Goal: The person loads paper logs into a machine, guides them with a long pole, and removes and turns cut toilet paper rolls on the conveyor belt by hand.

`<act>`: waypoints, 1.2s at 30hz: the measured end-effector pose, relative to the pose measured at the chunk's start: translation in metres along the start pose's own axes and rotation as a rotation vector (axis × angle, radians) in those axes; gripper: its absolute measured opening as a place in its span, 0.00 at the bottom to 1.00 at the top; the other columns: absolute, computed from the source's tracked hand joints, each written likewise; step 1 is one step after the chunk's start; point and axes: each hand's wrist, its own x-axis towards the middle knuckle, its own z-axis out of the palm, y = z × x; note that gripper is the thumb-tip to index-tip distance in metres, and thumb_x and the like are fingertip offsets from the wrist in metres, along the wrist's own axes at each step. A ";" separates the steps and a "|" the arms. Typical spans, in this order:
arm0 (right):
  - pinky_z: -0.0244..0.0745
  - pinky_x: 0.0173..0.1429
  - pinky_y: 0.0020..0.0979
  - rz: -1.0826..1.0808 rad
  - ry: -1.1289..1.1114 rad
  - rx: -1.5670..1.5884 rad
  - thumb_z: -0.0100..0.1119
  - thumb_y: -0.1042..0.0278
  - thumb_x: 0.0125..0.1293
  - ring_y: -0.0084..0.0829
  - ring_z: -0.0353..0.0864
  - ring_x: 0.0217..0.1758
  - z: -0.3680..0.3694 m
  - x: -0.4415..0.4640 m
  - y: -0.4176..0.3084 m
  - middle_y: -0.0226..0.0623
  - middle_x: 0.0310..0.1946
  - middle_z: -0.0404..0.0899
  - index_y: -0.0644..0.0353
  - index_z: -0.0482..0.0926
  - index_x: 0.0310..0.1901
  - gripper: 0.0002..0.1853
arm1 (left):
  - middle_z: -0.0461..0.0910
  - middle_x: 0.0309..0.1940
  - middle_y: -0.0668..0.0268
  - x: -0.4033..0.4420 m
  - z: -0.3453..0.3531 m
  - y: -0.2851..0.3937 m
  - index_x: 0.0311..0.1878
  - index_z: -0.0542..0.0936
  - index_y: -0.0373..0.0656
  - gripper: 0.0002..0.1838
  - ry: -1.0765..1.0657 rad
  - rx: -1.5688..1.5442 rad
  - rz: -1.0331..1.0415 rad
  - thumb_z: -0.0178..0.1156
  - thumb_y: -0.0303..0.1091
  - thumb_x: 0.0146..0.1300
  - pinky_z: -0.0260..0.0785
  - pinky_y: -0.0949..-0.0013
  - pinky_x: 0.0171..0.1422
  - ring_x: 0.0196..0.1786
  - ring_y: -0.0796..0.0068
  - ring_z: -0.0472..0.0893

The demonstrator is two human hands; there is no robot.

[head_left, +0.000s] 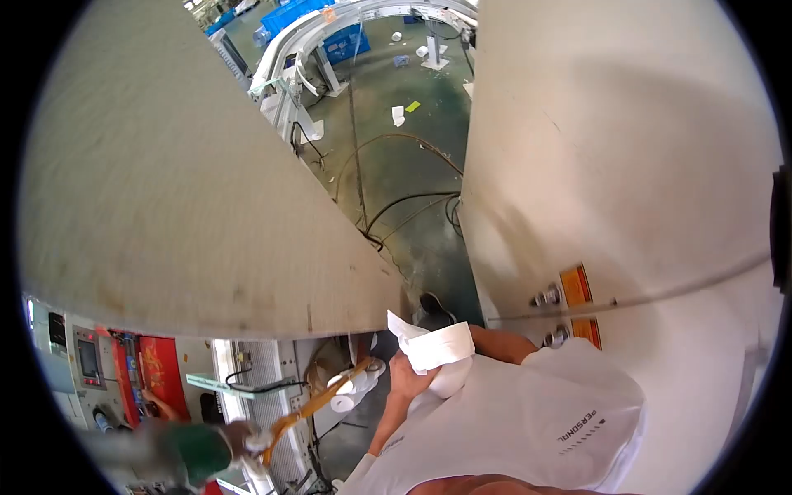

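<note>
My left hand (404, 378) is closed around a bundle of soft white paper (439, 346), held in front of my white shirt. A loose flap of the paper stands up at its upper left, and a rounded white part shows below, possibly a roll. From the right my right forearm (503, 344) reaches toward the same bundle. The paper hides my right hand, so its fingers do not show. Beyond the bundle, a dark shoe (437, 308) is on the floor.
Large beige machine panels rise at the left (190, 181) and right (619, 165). Cables (404, 198) cross the green floor between them. White rolls (351, 392) sit at lower left. A curved conveyor (330, 25) and blue crates (346, 43) stand behind. Another person's arm (161, 406) shows far left.
</note>
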 end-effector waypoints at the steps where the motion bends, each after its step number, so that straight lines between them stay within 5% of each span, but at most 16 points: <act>1: 0.77 0.58 0.45 0.008 0.024 -0.013 0.62 0.58 0.54 0.53 0.82 0.54 -0.030 0.014 0.004 0.56 0.49 0.82 0.63 0.85 0.46 0.21 | 0.87 0.40 0.58 0.024 0.001 -0.005 0.45 0.85 0.40 0.17 0.039 0.014 0.018 0.70 0.35 0.53 0.77 0.61 0.52 0.45 0.61 0.87; 5: 0.78 0.57 0.45 0.176 0.111 -0.063 0.63 0.58 0.54 0.52 0.82 0.54 -0.172 0.043 0.024 0.55 0.49 0.82 0.63 0.85 0.46 0.21 | 0.87 0.39 0.58 0.137 -0.008 -0.024 0.47 0.84 0.40 0.20 0.269 -0.097 -0.016 0.73 0.35 0.50 0.78 0.61 0.51 0.45 0.59 0.87; 11: 0.79 0.57 0.45 0.253 0.284 -0.120 0.64 0.59 0.53 0.52 0.83 0.54 -0.362 0.130 -0.027 0.54 0.49 0.83 0.64 0.85 0.46 0.21 | 0.86 0.43 0.55 0.276 -0.036 -0.060 0.48 0.83 0.39 0.24 0.320 -0.174 -0.067 0.76 0.34 0.47 0.77 0.61 0.51 0.48 0.60 0.86; 19: 0.77 0.53 0.50 -0.328 0.476 -0.150 0.57 0.67 0.51 0.55 0.82 0.50 -0.594 0.367 -0.134 0.56 0.44 0.83 0.63 0.80 0.48 0.20 | 0.85 0.45 0.57 0.424 -0.080 -0.116 0.50 0.82 0.37 0.21 0.852 -0.187 -0.153 0.72 0.32 0.52 0.73 0.59 0.59 0.52 0.60 0.85; 24: 0.77 0.55 0.45 -0.453 0.466 -0.135 0.61 0.65 0.56 0.50 0.83 0.50 -0.751 0.440 -0.217 0.50 0.45 0.84 0.63 0.76 0.58 0.26 | 0.83 0.47 0.56 0.555 -0.117 -0.182 0.53 0.78 0.34 0.19 1.148 -0.266 -0.302 0.66 0.33 0.62 0.71 0.61 0.59 0.51 0.64 0.82; 29: 0.76 0.57 0.43 -0.579 0.465 -0.157 0.62 0.64 0.59 0.49 0.82 0.53 -0.850 0.504 -0.291 0.49 0.51 0.82 0.64 0.71 0.62 0.29 | 0.83 0.43 0.61 0.645 -0.181 -0.199 0.54 0.76 0.31 0.21 1.457 -0.582 -0.506 0.67 0.26 0.59 0.74 0.67 0.52 0.44 0.70 0.82; 32: 0.73 0.61 0.47 -0.759 0.500 -0.095 0.59 0.66 0.59 0.53 0.78 0.56 -0.892 0.559 -0.359 0.54 0.52 0.79 0.67 0.71 0.62 0.28 | 0.84 0.43 0.63 0.667 -0.210 -0.236 0.51 0.79 0.33 0.17 1.391 -0.323 -0.567 0.68 0.29 0.60 0.74 0.67 0.52 0.45 0.73 0.82; 36: 0.70 0.64 0.46 -0.960 0.636 -0.253 0.57 0.70 0.60 0.54 0.74 0.60 -0.935 0.639 -0.448 0.55 0.57 0.76 0.68 0.68 0.64 0.29 | 0.84 0.43 0.64 0.712 -0.254 -0.284 0.51 0.80 0.34 0.17 1.364 -0.361 -0.627 0.67 0.31 0.60 0.74 0.67 0.52 0.45 0.74 0.82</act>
